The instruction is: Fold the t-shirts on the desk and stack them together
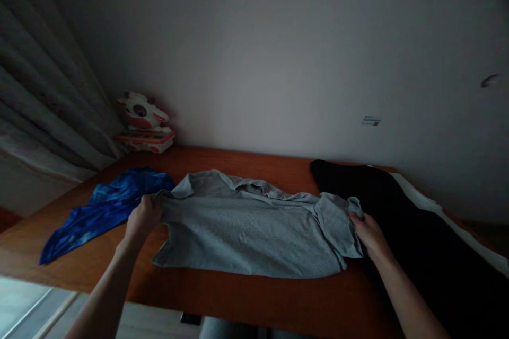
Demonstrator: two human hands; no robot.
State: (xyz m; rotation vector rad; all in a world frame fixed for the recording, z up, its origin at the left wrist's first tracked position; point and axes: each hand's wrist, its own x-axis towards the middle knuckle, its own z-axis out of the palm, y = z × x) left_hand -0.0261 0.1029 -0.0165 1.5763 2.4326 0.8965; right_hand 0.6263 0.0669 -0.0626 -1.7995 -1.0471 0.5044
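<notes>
Grey shirt [254, 238] stretched wide at the wooden table [238, 296]
Left hand [143, 214] and right hand [369, 235] each pinch an end; in this dimness I can't tell if it touches the wood.

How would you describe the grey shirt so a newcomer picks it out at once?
Find the brown table by the wall and look at its middle. The grey shirt is spread there between the left hand and the right hand. Unlike its neighbours, the blue cloth and the black cloth, it is grey and held.
</notes>
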